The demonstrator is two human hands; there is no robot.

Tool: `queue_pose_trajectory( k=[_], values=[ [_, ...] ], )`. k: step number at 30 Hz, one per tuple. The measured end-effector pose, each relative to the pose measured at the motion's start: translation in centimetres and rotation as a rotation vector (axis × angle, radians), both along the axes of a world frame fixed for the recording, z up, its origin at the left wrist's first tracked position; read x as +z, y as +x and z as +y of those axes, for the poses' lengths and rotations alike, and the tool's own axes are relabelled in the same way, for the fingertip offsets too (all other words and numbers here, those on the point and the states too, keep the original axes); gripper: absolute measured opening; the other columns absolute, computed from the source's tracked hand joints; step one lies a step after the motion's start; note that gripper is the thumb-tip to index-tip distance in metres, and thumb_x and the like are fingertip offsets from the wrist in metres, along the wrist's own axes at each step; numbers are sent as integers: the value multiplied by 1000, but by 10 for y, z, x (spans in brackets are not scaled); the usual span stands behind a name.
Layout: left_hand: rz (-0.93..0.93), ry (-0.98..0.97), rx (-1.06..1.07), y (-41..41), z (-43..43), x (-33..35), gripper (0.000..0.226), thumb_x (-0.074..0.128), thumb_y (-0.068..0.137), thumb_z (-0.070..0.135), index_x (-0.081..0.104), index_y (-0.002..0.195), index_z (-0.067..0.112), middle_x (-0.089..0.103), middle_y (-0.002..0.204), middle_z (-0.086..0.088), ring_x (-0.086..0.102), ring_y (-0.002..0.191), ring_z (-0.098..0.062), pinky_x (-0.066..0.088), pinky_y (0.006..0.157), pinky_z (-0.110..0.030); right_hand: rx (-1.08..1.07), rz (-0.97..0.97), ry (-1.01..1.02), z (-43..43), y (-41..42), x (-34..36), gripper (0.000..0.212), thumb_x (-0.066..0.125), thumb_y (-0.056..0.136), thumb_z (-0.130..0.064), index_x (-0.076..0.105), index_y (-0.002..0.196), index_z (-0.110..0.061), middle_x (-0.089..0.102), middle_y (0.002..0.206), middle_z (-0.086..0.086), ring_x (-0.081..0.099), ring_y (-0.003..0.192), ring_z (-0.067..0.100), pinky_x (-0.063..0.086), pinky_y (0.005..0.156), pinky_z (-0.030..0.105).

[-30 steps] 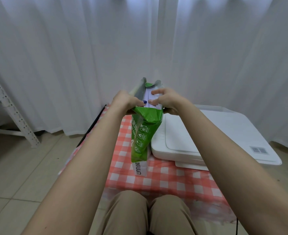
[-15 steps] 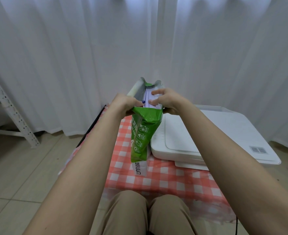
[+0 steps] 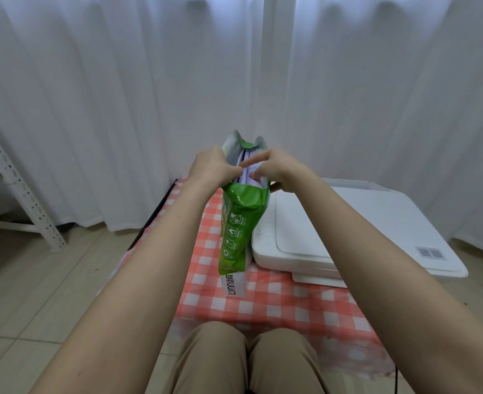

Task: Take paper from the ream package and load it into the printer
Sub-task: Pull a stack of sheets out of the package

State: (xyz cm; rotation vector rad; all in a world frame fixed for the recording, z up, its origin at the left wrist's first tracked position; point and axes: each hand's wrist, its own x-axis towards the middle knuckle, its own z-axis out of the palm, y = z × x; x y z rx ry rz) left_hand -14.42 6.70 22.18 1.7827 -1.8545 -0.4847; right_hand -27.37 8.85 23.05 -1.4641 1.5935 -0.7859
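A green ream package (image 3: 236, 228) stands upright on its end on the checked tablecloth, its top torn open. White paper (image 3: 248, 169) shows in the opening. My left hand (image 3: 213, 167) grips the package's upper left side, fingers curled at the opening. My right hand (image 3: 274, 170) is at the upper right, its fingertips pinching into the sheets' top edges. The white printer (image 3: 362, 228) lies flat just right of the package, lid closed.
A small table with a red-and-white checked cloth (image 3: 277, 302) carries both items. White curtains hang behind. A white metal shelf frame (image 3: 16, 189) stands at the left on the tiled floor. My knees are below the table's near edge.
My right fingers have moved further left into the sheets, and my left fingers have closed in over the opening. The package stays upright in place.
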Motion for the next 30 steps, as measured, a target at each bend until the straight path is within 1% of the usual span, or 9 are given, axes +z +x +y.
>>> queue_pose_trajectory(
  k=[5,9,11,14,18,20,23,26,30],
  values=[
    [-167,-21,-7,-5,3,8,22,64,75,30,52,78,12,54,78,-5,53,76,-25,41,64,-29,-84,191,-40,-12,17,5,21,51,78,-12,65,93,-7,62,101,16,64,99,32,59,79,43],
    [-200,-9,3,-8,8,13,18,66,68,19,53,79,15,54,80,-5,53,77,-26,39,63,-29,-125,421,-85,-21,31,10,33,52,75,-19,60,106,-8,60,119,17,59,110,33,54,87,43],
    [-188,1,12,-6,9,13,19,68,67,18,54,80,15,53,79,-4,53,76,-25,38,60,-28,-103,506,-23,-25,36,15,29,57,75,-19,60,102,-8,63,105,14,60,109,31,53,81,41],
    [-131,5,5,-4,6,11,20,67,70,22,53,81,12,52,78,-5,51,75,-26,36,58,-27,-80,555,83,-26,39,23,16,62,72,-20,54,80,-8,55,77,8,62,95,29,50,67,37],
    [-68,33,-6,-1,3,8,19,67,69,24,61,81,10,46,63,-2,52,73,-26,30,46,-24,-36,658,61,-21,44,33,20,58,76,-21,45,80,-7,56,78,10,52,60,21,44,57,34],
    [-29,41,-12,2,2,7,20,67,68,24,63,81,9,50,64,-2,53,72,-26,31,47,-24,-24,668,77,-19,44,36,25,57,79,-20,37,72,-8,53,79,12,48,55,21,43,51,35],
    [53,58,-22,4,-1,4,21,66,69,26,62,79,8,64,79,-9,56,73,-27,38,56,-27,-33,699,80,-20,44,35,28,61,77,-20,36,69,-11,50,75,10,52,57,24,43,45,34],
    [107,67,-27,3,-1,0,22,65,70,26,62,78,6,65,81,-11,54,71,-27,38,58,-27,-31,747,36,-31,47,28,28,62,70,-23,35,73,-14,57,87,8,58,72,25,47,58,31],
    [51,143,-126,-2,2,12,13,62,77,18,57,71,8,59,72,-8,54,63,-22,44,54,-26,-41,744,22,-34,46,25,29,56,75,-19,44,99,-9,59,86,10,63,87,31,52,79,40]
  ],
)
